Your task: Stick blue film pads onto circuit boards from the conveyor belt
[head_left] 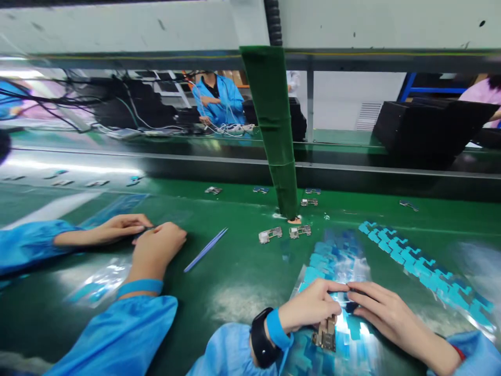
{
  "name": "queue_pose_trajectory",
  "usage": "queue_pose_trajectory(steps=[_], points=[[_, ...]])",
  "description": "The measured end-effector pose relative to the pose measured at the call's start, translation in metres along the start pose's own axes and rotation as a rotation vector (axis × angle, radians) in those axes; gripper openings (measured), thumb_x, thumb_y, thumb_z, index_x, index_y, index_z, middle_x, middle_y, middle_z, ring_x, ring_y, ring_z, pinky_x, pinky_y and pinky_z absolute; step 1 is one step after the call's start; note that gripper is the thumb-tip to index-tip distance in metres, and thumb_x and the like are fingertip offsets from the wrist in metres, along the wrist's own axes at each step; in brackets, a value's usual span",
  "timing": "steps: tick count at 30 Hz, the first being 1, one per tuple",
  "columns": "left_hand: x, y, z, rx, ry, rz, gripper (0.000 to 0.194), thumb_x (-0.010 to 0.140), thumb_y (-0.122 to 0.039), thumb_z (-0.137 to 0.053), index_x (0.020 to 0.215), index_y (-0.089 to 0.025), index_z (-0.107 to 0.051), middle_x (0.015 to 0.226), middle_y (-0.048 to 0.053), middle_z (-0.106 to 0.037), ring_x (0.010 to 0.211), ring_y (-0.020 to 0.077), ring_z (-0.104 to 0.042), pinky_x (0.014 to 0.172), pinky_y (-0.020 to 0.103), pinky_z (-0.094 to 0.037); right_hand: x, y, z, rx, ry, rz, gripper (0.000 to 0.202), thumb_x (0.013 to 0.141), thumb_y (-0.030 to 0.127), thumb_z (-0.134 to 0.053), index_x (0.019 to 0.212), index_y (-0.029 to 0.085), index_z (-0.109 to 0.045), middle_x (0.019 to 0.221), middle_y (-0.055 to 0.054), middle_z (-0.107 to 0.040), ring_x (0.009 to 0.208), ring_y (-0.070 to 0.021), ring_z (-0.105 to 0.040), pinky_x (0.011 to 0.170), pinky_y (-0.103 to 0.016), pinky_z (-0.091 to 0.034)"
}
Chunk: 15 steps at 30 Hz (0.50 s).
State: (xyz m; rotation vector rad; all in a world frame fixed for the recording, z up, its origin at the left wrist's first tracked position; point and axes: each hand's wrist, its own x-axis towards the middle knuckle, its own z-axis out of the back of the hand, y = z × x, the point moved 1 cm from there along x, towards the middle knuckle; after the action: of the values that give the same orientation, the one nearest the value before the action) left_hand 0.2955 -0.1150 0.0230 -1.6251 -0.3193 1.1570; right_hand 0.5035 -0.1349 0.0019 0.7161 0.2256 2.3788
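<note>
Close to the bottom edge, right of centre, my left hand (313, 305) has its fingers curled round a small circuit board (325, 337), which sticks out below them. My right hand (387, 316) comes in from the right, its fingertips meeting my left index finger. A small dark piece (351, 307) shows between the hands, under my right fingertips; its kind is too small to tell. Both hands are over clear plastic sheets with blue film pieces (332, 256). A fanned row of blue film pieces (422, 269) lies to the right.
At the left, a co-worker's hands (154, 248) hold something dark, beside a plastic bag (104, 284). Blue tweezers (205, 249) lie on the green table (230, 292). Small metal-and-board parts (270, 235) lie beyond, near a green-wrapped post (276, 136). Black bins (426, 128) stand behind.
</note>
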Motion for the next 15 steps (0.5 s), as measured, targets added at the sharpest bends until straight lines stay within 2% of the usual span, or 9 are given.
queue_pose_trajectory(steps=[3, 5, 7, 9, 12, 15], points=[[0.001, 0.003, -0.001, 0.015, -0.005, -0.002, 0.063, 0.066, -0.010, -0.056, 0.130, -0.010, -0.059, 0.045, -0.005, -0.054, 0.036, 0.0103, -0.043, 0.038, 0.019, -0.033, -0.001, 0.011, 0.012, 0.057, -0.047, 0.022, 0.022, 0.091, 0.019, -0.051, 0.107, 0.025, -0.066, 0.114, -0.008, -0.071, 0.101, -0.0232, -0.069, 0.090, -0.036, -0.058], [0.001, 0.003, -0.001, 0.016, 0.005, -0.004, 0.066, 0.066, -0.008, -0.056, 0.132, -0.009, -0.057, 0.045, -0.006, -0.054, 0.036, 0.0106, -0.043, 0.039, 0.019, -0.034, 0.001, 0.018, 0.024, 0.157, -0.058, -0.033, 0.018, 0.090, 0.020, -0.052, 0.097, 0.026, -0.068, 0.108, -0.007, -0.073, 0.097, -0.0227, -0.071, 0.087, -0.031, -0.059], [0.001, 0.002, -0.002, 0.007, 0.002, -0.021, 0.061, 0.068, -0.010, -0.056, 0.129, -0.007, -0.059, 0.045, -0.006, -0.054, 0.034, 0.0099, -0.042, 0.040, 0.020, -0.035, 0.005, 0.021, 0.035, 0.239, -0.100, -0.163, 0.016, 0.089, 0.025, -0.054, 0.088, 0.026, -0.070, 0.094, -0.007, -0.075, 0.085, -0.0225, -0.073, 0.074, -0.025, -0.062], [0.000, -0.001, -0.004, -0.012, -0.037, -0.069, 0.046, 0.074, -0.016, -0.057, 0.118, -0.007, -0.066, 0.045, -0.006, -0.052, 0.035, 0.0082, -0.039, 0.041, 0.020, -0.034, 0.008, 0.019, 0.041, 0.274, -0.152, -0.307, 0.016, 0.087, 0.032, -0.057, 0.083, 0.027, -0.071, 0.080, -0.006, -0.074, 0.068, -0.0213, -0.073, 0.060, -0.021, -0.061], [-0.003, -0.004, -0.009, -0.051, -0.083, -0.139, 0.031, 0.080, -0.030, -0.057, 0.097, -0.010, -0.073, 0.046, -0.006, -0.048, 0.038, 0.0069, -0.039, 0.042, 0.019, -0.032, 0.009, 0.010, 0.034, 0.319, -0.126, -0.431, 0.017, 0.083, 0.040, -0.061, 0.079, 0.029, -0.074, 0.072, -0.003, -0.074, 0.054, -0.0182, -0.069, 0.052, -0.018, -0.058], [-0.007, -0.005, -0.015, -0.089, -0.050, -0.158, 0.022, 0.078, -0.031, -0.061, 0.081, -0.012, -0.072, 0.047, -0.006, -0.050, 0.038, 0.0068, -0.042, 0.040, 0.018, -0.031, 0.004, 0.000, 0.018, 0.406, -0.036, -0.461, 0.018, 0.081, 0.043, -0.063, 0.079, 0.029, -0.075, 0.061, -0.002, -0.071, 0.048, -0.0167, -0.066, 0.051, -0.017, -0.057]])
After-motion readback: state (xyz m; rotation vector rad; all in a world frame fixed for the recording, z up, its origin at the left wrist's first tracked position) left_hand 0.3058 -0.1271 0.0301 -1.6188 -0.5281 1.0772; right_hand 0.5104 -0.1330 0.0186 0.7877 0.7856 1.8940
